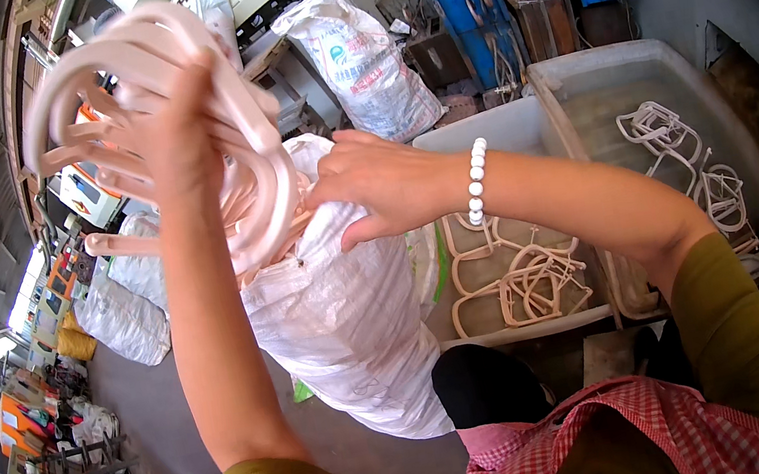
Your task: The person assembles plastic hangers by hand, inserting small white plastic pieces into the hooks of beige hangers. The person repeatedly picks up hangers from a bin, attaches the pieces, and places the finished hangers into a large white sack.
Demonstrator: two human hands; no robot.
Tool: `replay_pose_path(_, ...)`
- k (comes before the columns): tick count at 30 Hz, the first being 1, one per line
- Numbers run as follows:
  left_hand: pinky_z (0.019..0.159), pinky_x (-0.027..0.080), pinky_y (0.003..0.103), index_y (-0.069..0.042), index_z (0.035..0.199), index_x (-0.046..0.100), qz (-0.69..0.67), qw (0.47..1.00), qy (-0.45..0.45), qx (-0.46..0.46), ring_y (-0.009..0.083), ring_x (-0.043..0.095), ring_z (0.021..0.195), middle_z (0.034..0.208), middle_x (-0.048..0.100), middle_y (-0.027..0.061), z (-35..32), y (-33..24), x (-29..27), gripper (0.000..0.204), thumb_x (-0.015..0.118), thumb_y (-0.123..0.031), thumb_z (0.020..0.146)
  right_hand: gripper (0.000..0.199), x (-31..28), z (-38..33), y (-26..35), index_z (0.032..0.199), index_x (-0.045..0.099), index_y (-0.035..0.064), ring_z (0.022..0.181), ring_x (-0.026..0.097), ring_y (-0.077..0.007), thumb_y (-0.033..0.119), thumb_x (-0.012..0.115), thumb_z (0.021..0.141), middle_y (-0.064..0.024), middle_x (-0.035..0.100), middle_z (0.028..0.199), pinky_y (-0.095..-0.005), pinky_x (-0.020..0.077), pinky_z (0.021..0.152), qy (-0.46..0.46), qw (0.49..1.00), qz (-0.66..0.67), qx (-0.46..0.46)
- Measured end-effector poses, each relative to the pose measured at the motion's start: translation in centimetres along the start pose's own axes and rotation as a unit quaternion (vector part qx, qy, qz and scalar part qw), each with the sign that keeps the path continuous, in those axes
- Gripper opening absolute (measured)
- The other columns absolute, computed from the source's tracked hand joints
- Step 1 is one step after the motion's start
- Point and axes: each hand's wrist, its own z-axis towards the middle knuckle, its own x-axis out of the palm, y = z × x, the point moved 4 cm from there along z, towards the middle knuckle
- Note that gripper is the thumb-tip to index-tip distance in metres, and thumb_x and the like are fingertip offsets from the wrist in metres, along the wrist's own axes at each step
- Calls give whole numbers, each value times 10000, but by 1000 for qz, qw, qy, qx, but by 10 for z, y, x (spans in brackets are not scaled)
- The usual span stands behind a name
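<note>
My left hand (179, 135) is raised at the upper left, closed round a bundle of pale pink plastic loop-shaped frames (245, 108). Motion blurs its fingers a little. Below the bundle stands a tall white woven sack (338, 315), its mouth open, with more pink pieces (249, 245) showing inside. My right hand (380, 181), with a white bead bracelet (477, 181) at the wrist, grips the sack's rim on the right side. The frames in my left hand overlap the sack's mouth in this view, so I cannot tell whether they touch the pieces inside.
Right of the sack, a grey plastic bin (537, 323) holds tangled beige frames; a larger bin (566, 87) beside it holds whiter ones. A full printed sack (360, 68) stands behind, near blue metal blocks (470, 3). Other white sacks (125, 317) lie to the left.
</note>
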Motion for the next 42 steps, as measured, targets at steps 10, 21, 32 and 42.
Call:
replay_pose_path(10,744,552,334,29,1193,507,255,917,114,-285,216,660,828,966,639,137,-69,26,1,488,666,6,732,337,-7,-11,0,1005,607,93,991,566,-274,278,737,756,-92,606,944,-486,314,1014,67,997,23,-11)
replay_pose_path(21,1009,387,310,-38,1395,366,262,818,270,-435,214,480,1182,1273,506,111,-99,32,8,866,747,-26,617,110,-27,-2,-41,889,654,101,851,624,-303,189,638,826,-76,664,798,-388,404,908,200,968,-154,2)
replay_pose_path(32,855,450,320,-94,1123,575,257,655,378,-602,164,567,930,987,609,39,-104,83,-18,532,762,-118,626,101,-37,-6,-16,832,631,40,753,602,-353,122,641,775,-162,624,734,-419,451,793,159,982,-103,4)
replay_pose_path(42,790,473,312,-108,1175,577,249,665,370,-599,163,586,905,994,630,42,-98,53,10,615,734,-91,581,173,-38,-22,-59,902,655,87,1028,553,-299,179,686,759,-107,639,925,-402,416,916,164,970,-181,6)
